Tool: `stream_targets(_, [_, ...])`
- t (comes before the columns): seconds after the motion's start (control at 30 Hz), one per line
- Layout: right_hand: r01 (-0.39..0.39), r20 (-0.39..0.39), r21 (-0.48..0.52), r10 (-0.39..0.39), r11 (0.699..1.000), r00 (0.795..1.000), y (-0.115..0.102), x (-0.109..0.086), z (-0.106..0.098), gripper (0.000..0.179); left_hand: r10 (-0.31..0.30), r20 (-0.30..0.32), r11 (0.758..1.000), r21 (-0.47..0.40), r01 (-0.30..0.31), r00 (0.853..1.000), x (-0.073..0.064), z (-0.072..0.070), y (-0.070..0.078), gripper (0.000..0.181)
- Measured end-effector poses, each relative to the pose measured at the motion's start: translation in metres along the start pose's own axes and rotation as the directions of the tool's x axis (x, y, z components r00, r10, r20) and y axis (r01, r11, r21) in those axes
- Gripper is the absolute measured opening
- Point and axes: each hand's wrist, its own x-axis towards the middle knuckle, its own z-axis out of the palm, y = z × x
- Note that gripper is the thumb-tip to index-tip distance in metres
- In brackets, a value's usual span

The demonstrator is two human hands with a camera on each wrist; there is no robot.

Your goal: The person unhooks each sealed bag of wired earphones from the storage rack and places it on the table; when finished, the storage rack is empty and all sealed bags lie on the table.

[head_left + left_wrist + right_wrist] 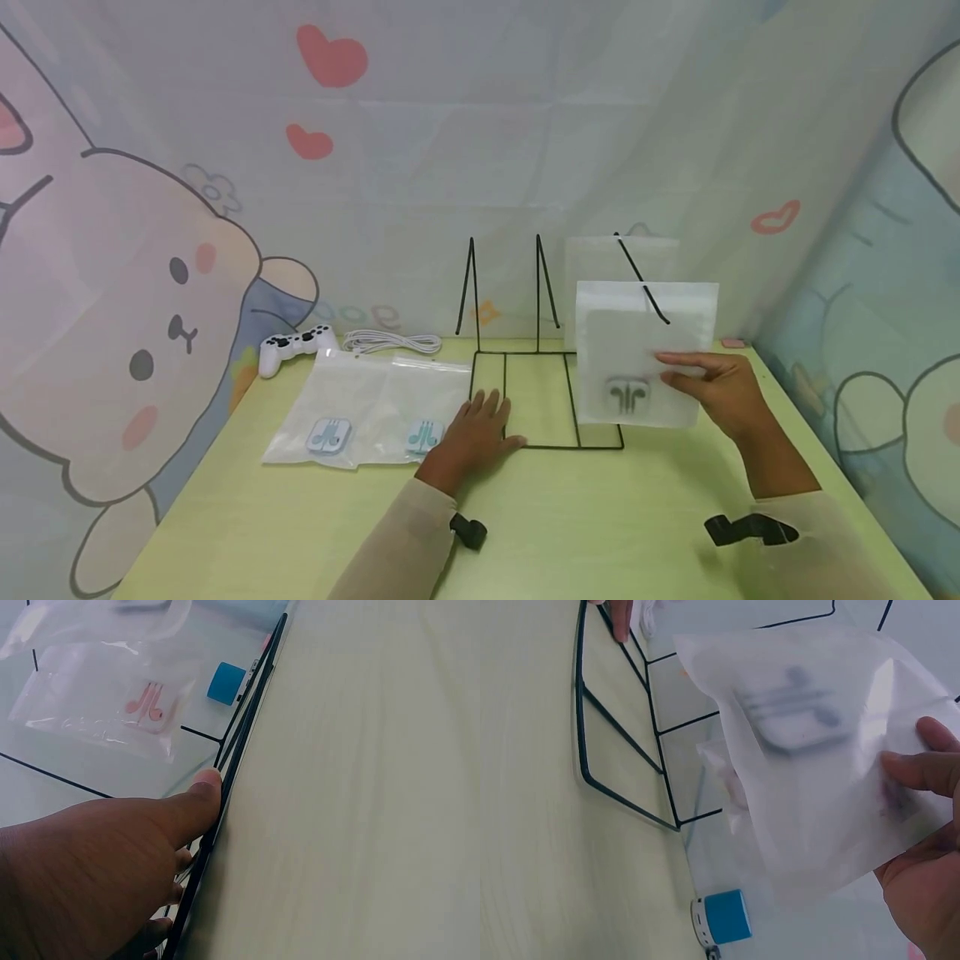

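My right hand (723, 392) pinches a frosted zip bag (637, 342) at its right side, thumb and fingers on it in the right wrist view. Dark earphones in a case (628, 396) show through its lower part. The end of a black wire hook (656, 304) sticks out in front of the bag near its top edge. My left hand (472, 437) rests on the left side of the black wire rack's base (573, 447), fingers spread. In the left wrist view, its thumb touches the base wire. Behind hangs another bag (75, 682) with pink earphones (148, 705).
Left of the rack lie clear bags (367, 400) with two cased sets of earphones. Behind them are a white game controller (296, 346) and a coiled white cable (393, 342). A blue and white cylinder (726, 916) stands beyond the rack, near the cartoon-printed backdrop (450, 167).
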Motion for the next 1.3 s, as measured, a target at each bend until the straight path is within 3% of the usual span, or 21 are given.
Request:
stream_targets(0.3, [0.12, 0.117, 0.111, -0.133, 0.986, 0.984, -0.006, 0.001, -0.016, 0.042, -0.001, -0.004, 1.0, 0.0, 0.001, 1.0, 0.0, -0.001, 0.0, 0.082])
stream_targets(0.47, [0.196, 0.089, 0.01, -0.196, 0.981, 0.977, -0.008, 0.0, -0.021, 0.044, 0.001, -0.009, 1.0, 0.003, -0.001, 1.0, 0.0, -0.001, 0.0, 0.081])
stream_targets(0.63, [0.18, 0.107, 0.03, -0.183, 0.983, 0.977, -0.013, 0.0, -0.028, 0.045, 0.007, -0.014, 1.0, 0.003, -0.007, 1.0, -0.001, -0.002, 0.001, 0.082])
stream_targets(0.83, [0.158, 0.184, 0.097, -0.174, 0.983, 0.967, -0.023, -0.002, -0.038, 0.046, 0.012, -0.014, 1.0, -0.003, -0.013, 1.0, -0.003, -0.003, 0.002, 0.081])
stream_targets(1.1, [0.17, 0.214, 0.023, -0.171, 0.985, 0.962, -0.025, -0.007, -0.045, 0.045, 0.011, -0.012, 1.0, 0.004, -0.011, 1.0, -0.003, -0.002, 0.001, 0.081])
stream_targets(1.3, [0.186, 0.184, -0.052, -0.173, 0.981, 0.968, -0.025, -0.015, -0.049, 0.043, 0.013, -0.01, 1.0, -0.011, -0.013, 1.0, -0.002, -0.005, 0.002, 0.08])
